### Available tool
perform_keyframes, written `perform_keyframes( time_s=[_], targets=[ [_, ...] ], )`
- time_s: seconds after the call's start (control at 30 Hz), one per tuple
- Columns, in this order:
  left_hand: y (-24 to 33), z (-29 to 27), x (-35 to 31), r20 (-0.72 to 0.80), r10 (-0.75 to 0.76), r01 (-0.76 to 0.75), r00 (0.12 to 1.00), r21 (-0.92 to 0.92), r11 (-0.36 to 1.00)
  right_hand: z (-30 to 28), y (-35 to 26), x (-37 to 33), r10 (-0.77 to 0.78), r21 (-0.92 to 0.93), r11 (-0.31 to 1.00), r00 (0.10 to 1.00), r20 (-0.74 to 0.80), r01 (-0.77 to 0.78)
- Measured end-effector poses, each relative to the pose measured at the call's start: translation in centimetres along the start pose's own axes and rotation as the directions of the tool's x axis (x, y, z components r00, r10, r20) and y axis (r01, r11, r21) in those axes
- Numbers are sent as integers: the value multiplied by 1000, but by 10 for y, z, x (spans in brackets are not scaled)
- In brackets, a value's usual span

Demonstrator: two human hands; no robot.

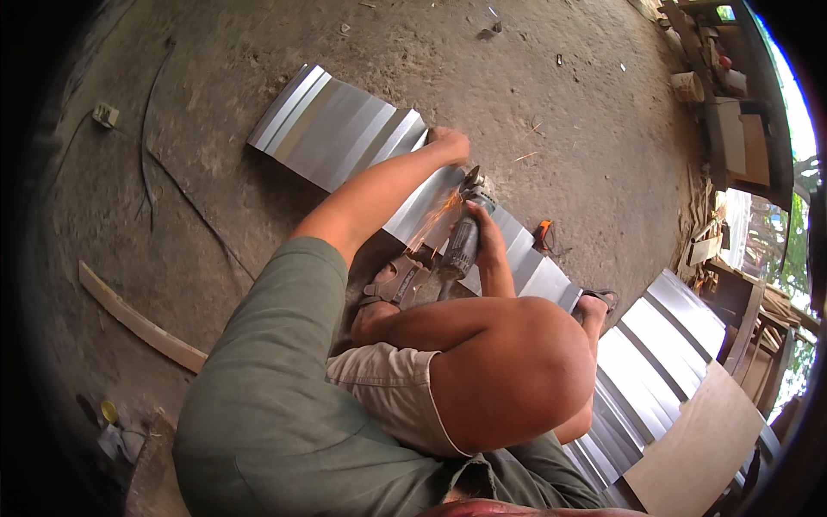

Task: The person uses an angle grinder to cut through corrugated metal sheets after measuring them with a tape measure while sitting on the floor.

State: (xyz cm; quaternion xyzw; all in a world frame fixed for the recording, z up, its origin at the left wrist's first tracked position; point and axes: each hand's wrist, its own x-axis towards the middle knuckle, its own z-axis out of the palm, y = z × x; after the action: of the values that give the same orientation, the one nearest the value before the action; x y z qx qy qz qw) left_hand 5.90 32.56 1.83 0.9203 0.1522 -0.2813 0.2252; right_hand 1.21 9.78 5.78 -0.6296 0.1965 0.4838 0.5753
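Observation:
A long silver corrugated metal sheet [345, 129] lies slantwise on the ground in front of me. My left hand [448, 145], reaching across it, is closed on its far edge. In my right hand [488, 233] is a grey angle grinder [463, 243], my fingers wrapped round its body. The grinder's head is at the sheet, left of the right hand, and orange sparks [439, 215] spray back toward my sandalled foot [401, 280]. The line of contact is partly hidden by the tool. My other sandalled foot [594, 302] is by the sheet's near right end.
An orange-and-black tool [543, 233] lies just beyond the sheet. More corrugated sheets [663, 332] and a pale board [698, 439] are at the right, below wooden shelving [749, 138]. To the left are a dark cable [153, 138], a socket box [105, 115] and a wood strip [138, 319].

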Motion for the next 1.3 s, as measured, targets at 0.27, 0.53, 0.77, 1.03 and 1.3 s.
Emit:
perform_keyframes(
  time_s=[0.27, 0.53, 0.77, 1.03, 1.3],
  targets=[
    [-12, 18, 22, -133, -30, 29, 991, -9, 1000, 7, 0, -3, -71, 17, 997, 996, -51, 72],
    [-19, -6, 0, -68, -65, 67, 996, 25, 997, 26, -11, -17, -72, 50, 996, 988, -139, 80],
    [-17, -5, 3, -65, -53, 57, 996, 60, 997, 20, -3, -16, -101, 51, 992, 980, -171, 111],
    [-16, -7, -2, -86, -49, 54, 995, 54, 997, 19, 1, -10, -106, 58, 992, 983, -147, 115],
    [-18, -7, -4, -67, -52, 52, 996, -3, 999, 18, -4, -5, -79, 69, 994, 987, -138, 89]
  ],
)
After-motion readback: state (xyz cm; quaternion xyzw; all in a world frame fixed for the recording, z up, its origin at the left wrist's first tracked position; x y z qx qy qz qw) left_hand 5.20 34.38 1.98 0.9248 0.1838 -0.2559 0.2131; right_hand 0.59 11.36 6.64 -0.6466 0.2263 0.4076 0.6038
